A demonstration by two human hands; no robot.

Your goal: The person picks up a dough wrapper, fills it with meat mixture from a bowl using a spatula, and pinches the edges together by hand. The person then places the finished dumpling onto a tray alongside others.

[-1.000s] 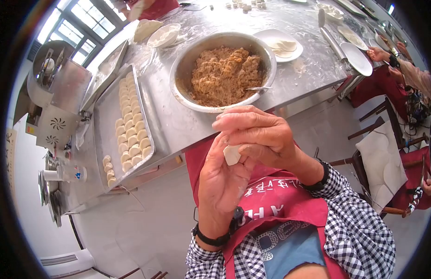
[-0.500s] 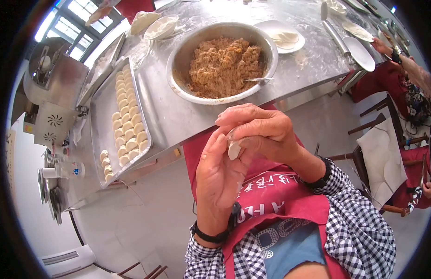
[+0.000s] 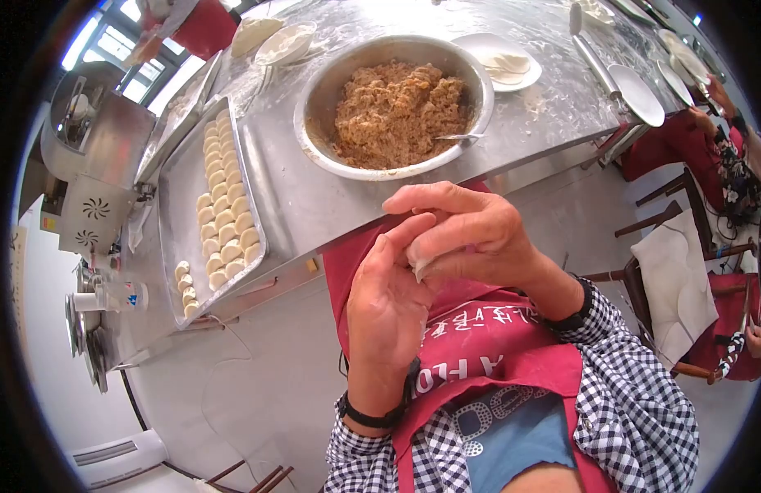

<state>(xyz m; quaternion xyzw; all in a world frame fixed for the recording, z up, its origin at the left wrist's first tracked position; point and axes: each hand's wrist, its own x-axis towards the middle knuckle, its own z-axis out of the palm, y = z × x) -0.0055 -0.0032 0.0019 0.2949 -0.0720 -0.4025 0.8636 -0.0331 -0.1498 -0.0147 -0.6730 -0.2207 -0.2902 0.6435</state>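
Note:
My left hand point(image 3: 387, 308) and my right hand point(image 3: 479, 238) meet in front of the red apron. Between their fingers is a white dough dumpling point(image 3: 420, 268), mostly hidden, with only a pale bit of dough showing below the right fingers. My left hand cups it from the left while the right thumb and fingers press round it. Just beyond my hands, a large metal bowl point(image 3: 310, 148) on the steel table holds brown minced filling point(image 3: 397, 115). A utensil handle point(image 3: 461, 136) sticks out at its right side. A white plate point(image 3: 532, 76) behind carries flat dough wrappers point(image 3: 505, 66).
A metal tray point(image 3: 177, 246) at the left holds rows of dumplings point(image 3: 224, 209). A small bowl of flour point(image 3: 286, 45) stands farther back. At the right are a white dish point(image 3: 637, 94), a wooden chair point(image 3: 668, 271) and other people's hands point(image 3: 709, 111).
My fingers have shifted round the dumpling, covering more of it. The right hand has turned slightly over it. In the background, people at the far left and right have moved their hands.

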